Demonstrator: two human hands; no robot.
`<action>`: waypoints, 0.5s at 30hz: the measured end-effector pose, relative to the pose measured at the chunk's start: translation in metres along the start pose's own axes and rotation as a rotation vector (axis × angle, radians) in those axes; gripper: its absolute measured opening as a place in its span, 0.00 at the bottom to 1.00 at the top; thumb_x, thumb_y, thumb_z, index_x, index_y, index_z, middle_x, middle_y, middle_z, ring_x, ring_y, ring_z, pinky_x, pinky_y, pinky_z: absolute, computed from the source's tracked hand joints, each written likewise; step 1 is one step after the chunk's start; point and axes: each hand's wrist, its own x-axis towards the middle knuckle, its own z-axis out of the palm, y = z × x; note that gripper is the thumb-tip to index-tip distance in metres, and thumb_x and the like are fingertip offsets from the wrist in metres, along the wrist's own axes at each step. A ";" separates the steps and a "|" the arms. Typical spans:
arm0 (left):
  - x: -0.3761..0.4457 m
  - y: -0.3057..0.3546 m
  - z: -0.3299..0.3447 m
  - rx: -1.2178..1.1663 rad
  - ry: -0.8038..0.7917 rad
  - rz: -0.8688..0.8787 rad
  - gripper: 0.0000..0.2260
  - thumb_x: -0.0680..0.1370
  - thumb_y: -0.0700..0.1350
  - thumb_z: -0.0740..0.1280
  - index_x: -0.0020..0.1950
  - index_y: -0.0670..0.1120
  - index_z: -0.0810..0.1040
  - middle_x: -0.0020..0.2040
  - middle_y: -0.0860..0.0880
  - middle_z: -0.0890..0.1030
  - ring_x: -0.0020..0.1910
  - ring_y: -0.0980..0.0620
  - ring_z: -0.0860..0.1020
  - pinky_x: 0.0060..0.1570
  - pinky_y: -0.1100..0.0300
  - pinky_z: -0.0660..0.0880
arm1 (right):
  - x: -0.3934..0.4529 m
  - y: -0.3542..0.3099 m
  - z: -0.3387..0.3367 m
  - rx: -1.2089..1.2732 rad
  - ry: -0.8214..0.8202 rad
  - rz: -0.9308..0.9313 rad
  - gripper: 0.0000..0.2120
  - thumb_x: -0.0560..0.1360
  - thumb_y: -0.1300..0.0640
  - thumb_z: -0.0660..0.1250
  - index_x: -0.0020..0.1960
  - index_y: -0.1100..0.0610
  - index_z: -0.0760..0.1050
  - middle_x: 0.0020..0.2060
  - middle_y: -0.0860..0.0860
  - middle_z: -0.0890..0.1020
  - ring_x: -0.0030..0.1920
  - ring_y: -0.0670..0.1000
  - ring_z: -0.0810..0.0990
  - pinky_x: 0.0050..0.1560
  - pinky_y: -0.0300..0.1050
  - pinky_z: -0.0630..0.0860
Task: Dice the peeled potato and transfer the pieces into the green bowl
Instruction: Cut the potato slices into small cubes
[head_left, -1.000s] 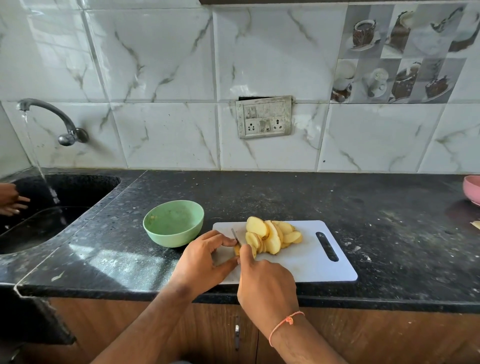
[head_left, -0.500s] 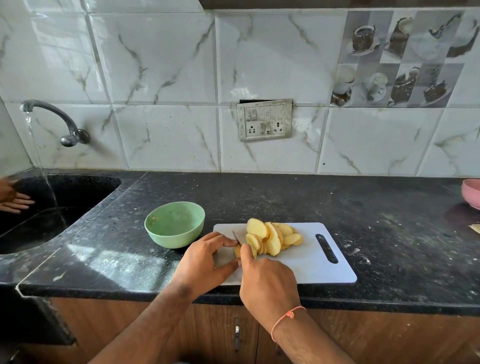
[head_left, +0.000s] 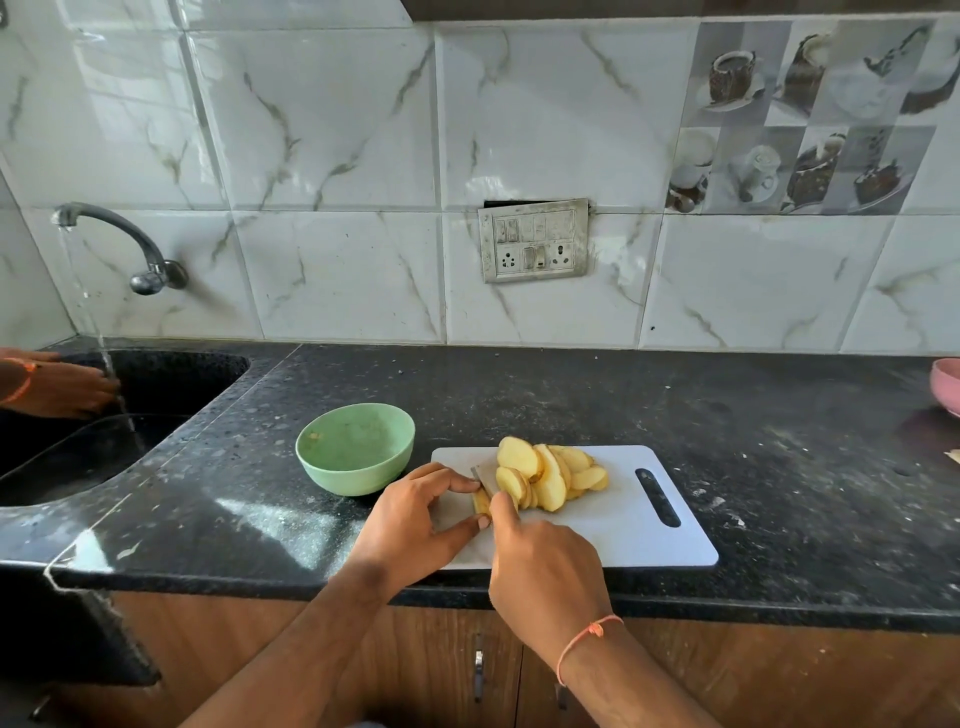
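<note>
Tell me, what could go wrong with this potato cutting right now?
The left hand pinches the last small potato end right beside the knife blade held by the right hand, so a slip could nick a fingertip. The potato slices lean in a loose pile on the white cutting board and might slide off. The green bowl sits close to the left hand and could get bumped.

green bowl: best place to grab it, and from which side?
Pinch the green bowl at its rim on the left, thumb inside. It stands upright and open, looks nearly empty, and its round wall flares too wide for a grip around it. The cutting board and both hands crowd its right side.
</note>
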 end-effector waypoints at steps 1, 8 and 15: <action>0.000 0.000 0.000 -0.003 -0.002 -0.005 0.18 0.71 0.65 0.73 0.57 0.60 0.84 0.55 0.64 0.82 0.47 0.54 0.82 0.46 0.57 0.79 | -0.004 0.001 0.000 0.001 -0.006 0.000 0.24 0.81 0.60 0.59 0.75 0.51 0.59 0.41 0.51 0.82 0.36 0.52 0.77 0.37 0.49 0.77; 0.000 -0.002 0.002 0.001 0.018 -0.006 0.16 0.72 0.64 0.74 0.56 0.60 0.84 0.52 0.63 0.82 0.47 0.54 0.83 0.43 0.56 0.80 | 0.007 0.000 -0.001 0.044 0.009 -0.023 0.20 0.81 0.58 0.63 0.71 0.49 0.63 0.45 0.50 0.83 0.44 0.53 0.82 0.38 0.47 0.74; -0.001 -0.001 0.001 -0.029 0.007 -0.025 0.14 0.73 0.58 0.79 0.57 0.59 0.84 0.56 0.65 0.82 0.50 0.55 0.83 0.46 0.55 0.81 | -0.007 0.008 0.001 0.041 -0.035 -0.030 0.21 0.83 0.55 0.60 0.74 0.49 0.58 0.40 0.49 0.79 0.36 0.53 0.74 0.35 0.49 0.72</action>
